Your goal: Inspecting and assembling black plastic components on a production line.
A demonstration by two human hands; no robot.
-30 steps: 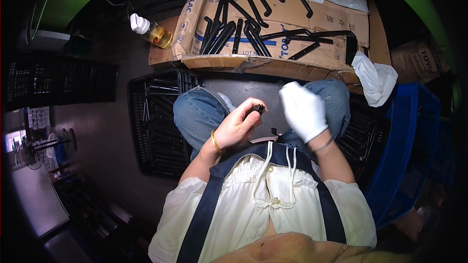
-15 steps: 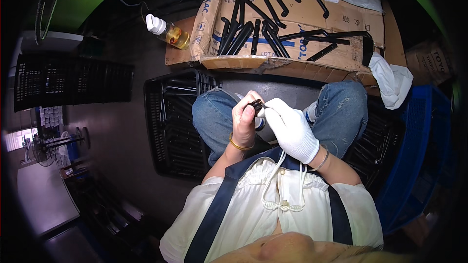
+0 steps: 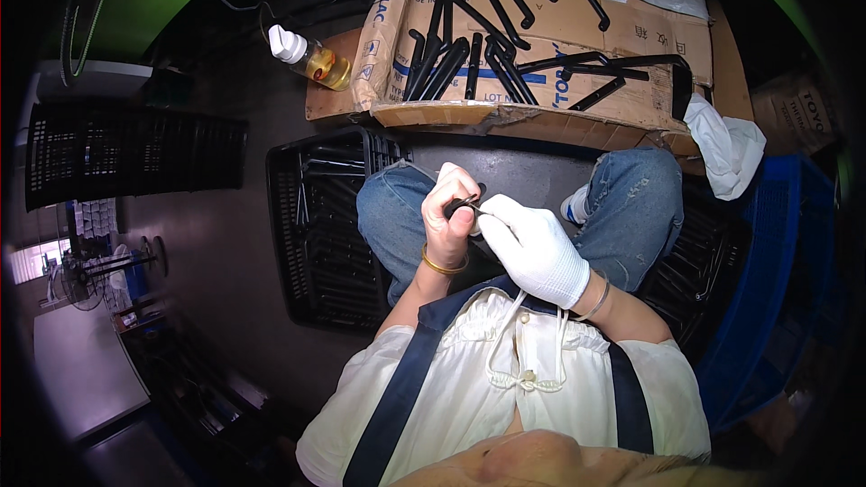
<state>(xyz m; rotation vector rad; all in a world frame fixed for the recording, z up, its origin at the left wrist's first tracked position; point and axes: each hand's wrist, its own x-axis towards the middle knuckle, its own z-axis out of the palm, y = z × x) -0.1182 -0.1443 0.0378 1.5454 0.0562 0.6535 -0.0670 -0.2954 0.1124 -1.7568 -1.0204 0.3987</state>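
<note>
In front of my lap my bare left hand is closed around a black part with a rounded end. Most of that part is hidden by the fingers, so its full shape does not show. My right hand, in a white knit glove, is closed in a pinch right beside it, the fingertips meeting the part's edge. A thin dark sliver shows at that pinch, too small to name. Beyond my knees, bent black tubes lie loosely heaped in an opened cardboard box.
A black crate of dark rods stands to my left, and another crate of rods to my right. Blue crates are farther right. A bottle of yellow liquid and a white bag flank the box.
My left hand has turned slightly, and less of the black part shows. The gloved right hand has shifted a little left and down, still against it. The tubes in the box lie as before.
</note>
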